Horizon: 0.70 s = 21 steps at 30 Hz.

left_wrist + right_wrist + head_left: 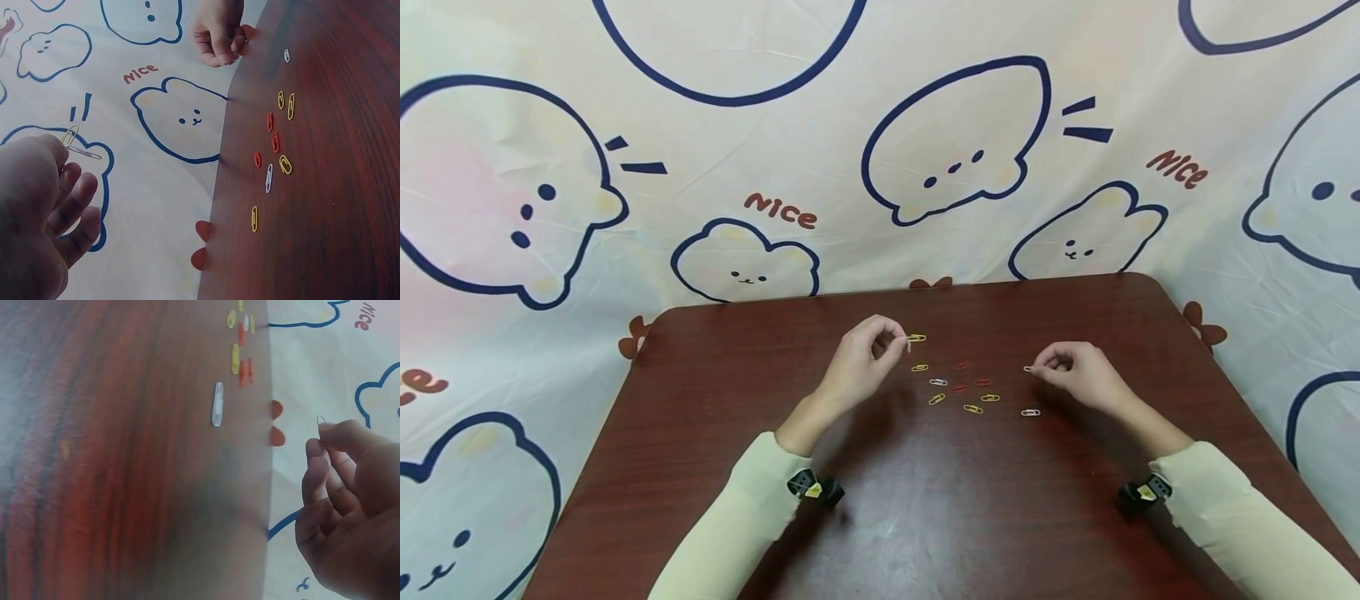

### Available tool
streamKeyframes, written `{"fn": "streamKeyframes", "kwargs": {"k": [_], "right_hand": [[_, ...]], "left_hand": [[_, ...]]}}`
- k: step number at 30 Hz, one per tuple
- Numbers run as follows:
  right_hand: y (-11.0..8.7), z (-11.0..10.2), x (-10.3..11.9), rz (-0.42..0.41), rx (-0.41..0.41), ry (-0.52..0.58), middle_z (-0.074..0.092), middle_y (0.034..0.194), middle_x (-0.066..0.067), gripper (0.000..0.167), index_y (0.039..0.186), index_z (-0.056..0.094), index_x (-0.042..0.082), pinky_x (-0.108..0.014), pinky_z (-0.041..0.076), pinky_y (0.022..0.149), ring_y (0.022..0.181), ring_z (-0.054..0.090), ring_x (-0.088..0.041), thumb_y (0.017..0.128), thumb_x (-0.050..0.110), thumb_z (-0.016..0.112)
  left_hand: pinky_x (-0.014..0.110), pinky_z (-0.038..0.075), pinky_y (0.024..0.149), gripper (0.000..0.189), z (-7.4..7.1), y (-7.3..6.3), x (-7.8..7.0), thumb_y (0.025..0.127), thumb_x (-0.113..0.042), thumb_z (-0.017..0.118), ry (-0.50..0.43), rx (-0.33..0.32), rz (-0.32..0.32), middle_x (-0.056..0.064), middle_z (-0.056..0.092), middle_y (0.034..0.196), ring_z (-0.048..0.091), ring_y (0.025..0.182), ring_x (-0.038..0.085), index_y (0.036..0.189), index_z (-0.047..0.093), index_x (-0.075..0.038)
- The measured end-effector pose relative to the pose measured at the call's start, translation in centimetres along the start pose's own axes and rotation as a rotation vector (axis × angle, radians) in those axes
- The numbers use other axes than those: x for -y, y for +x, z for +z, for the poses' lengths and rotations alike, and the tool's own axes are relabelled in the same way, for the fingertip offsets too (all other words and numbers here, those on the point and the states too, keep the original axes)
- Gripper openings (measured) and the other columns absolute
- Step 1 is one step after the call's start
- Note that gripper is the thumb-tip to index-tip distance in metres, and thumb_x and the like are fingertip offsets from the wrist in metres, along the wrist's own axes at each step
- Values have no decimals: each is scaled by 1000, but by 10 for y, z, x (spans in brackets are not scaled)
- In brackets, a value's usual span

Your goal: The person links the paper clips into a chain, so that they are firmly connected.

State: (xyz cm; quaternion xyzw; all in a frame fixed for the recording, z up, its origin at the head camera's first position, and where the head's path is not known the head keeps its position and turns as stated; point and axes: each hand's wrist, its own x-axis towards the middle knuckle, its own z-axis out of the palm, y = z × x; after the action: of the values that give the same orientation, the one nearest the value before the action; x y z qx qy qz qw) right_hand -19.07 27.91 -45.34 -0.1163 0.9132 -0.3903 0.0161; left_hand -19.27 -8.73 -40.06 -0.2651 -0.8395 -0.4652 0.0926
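A brown table (880,517) gives the clips a flat rest. Above it, the left hand (867,358) and the right hand (1084,377) press thumb to finger. Loose paper clips (973,409) lie spread between and near them, perhaps so each is easy to take alone. The left pinches a yellow clip (70,134) and a silver clip (87,153); whether linked, I cannot tell. The right pinches a pale clip (1027,368), its end sticking out, probably to leave that loop free.

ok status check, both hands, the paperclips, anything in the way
Left hand holds yellow clip and pale clip, unclear if linked. Right hand pinches white clip. Loose paperclips on table below. No obstruction visible.
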Motion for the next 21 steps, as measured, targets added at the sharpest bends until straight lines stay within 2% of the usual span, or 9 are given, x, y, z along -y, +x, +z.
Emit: {"fn": "streamKeyframes", "kwargs": {"k": [7, 11, 15, 21], "right_hand": [[-1, -10, 17, -28, -43, -8, 71, 84, -9, 4, 94, 75, 9, -24, 46, 62, 71, 56, -17, 92, 13, 76], [-2, -15, 25, -50, -51, -10, 71, 84, -8, 3, 96, 75, 8, -24, 46, 62, 72, 55, -17, 93, 9, 75], [-2, -19, 34, -64, -61, -11, 70, 84, -6, 4, 96, 75, 9, -25, 46, 60, 71, 56, -18, 92, 10, 75], [-2, -25, 47, -81, -65, 9, 71, 86, -11, 5, 96, 75, 11, -26, 46, 58, 70, 57, -19, 92, 10, 76]], "left_hand": [[26, 52, 71, 4, -1, 1, 0, 100, -10, 64, 0, -2, 13, 1, 63, 93, 57, 80, 13, 97, 65, -8], [26, 52, 72, 4, -2, 1, 0, 100, -10, 64, 0, -1, 12, 0, 63, 93, 57, 79, 13, 97, 65, -8], [26, 52, 72, 5, -2, 1, 0, 100, -11, 64, -4, 2, 10, 1, 63, 93, 57, 79, 13, 98, 65, -7], [26, 52, 71, 6, -2, 1, -1, 100, -11, 64, -9, 4, 16, 1, 63, 94, 57, 78, 13, 98, 65, -6]]}}
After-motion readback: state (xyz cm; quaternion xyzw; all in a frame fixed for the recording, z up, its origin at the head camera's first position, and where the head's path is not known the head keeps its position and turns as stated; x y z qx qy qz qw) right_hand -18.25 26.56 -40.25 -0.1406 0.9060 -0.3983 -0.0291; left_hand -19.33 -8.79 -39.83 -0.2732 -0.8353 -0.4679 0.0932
